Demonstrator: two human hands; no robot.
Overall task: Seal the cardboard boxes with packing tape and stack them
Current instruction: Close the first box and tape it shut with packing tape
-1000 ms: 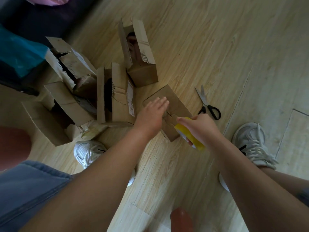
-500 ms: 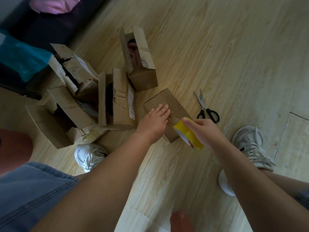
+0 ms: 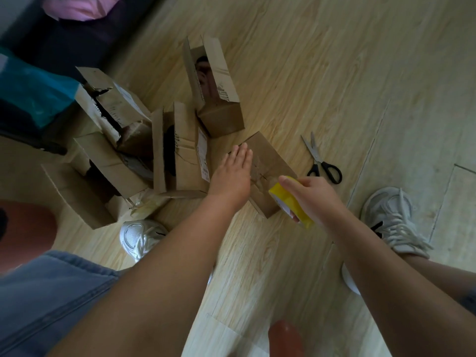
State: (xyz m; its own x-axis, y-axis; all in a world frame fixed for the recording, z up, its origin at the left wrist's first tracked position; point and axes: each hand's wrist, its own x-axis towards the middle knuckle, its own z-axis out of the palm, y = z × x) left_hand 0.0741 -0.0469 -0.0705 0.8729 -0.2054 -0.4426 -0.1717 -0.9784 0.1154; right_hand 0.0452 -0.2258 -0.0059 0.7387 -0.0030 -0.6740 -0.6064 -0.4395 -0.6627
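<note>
Pressing the left hand flat on the small box steadies its flaps while the right hand, gripping the tape roll, should pull tape taut across the seam.

Both bare forearms reach forward and down; the left hand lies palm-down, fingers straight and close together, pressing on a cardboard box; the right hand, just right of it and nearer, grips a yellow tape roll, one digit stretched across its top.
</note>
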